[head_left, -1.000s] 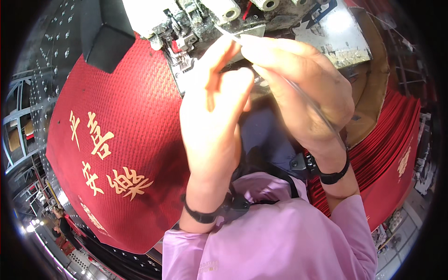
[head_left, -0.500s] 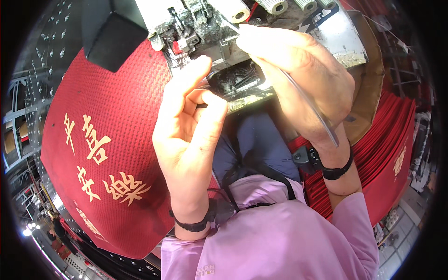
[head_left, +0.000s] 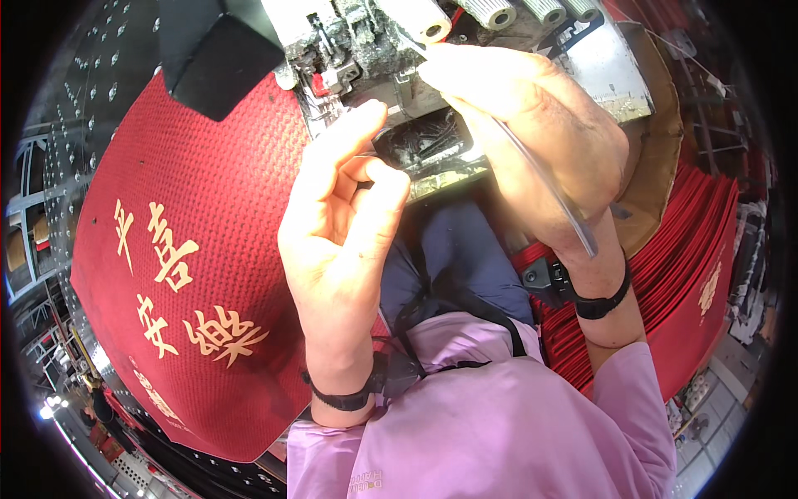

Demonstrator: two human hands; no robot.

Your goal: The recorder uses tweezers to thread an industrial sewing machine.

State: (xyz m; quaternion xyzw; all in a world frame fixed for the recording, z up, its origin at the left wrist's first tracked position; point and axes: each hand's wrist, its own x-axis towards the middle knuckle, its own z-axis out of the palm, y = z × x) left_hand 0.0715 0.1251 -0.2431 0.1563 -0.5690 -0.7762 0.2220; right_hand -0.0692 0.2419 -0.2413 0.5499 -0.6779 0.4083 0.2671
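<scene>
Nearby red fabric (head_left: 191, 216) (gold characters) beside sewing machine (head_left: 366, 50)

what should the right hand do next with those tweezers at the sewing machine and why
Probably ease the tweezers tip a little further left into the sewing machine head. The right hand holds them pointed at the needle area, and the left hand has its fingers pinched right beside it, as if presenting a thread, though none is visible.

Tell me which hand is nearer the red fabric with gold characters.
Left. The left hand hovers at the red fabric edge; the right hand is across the grey sewing machine.
</scene>
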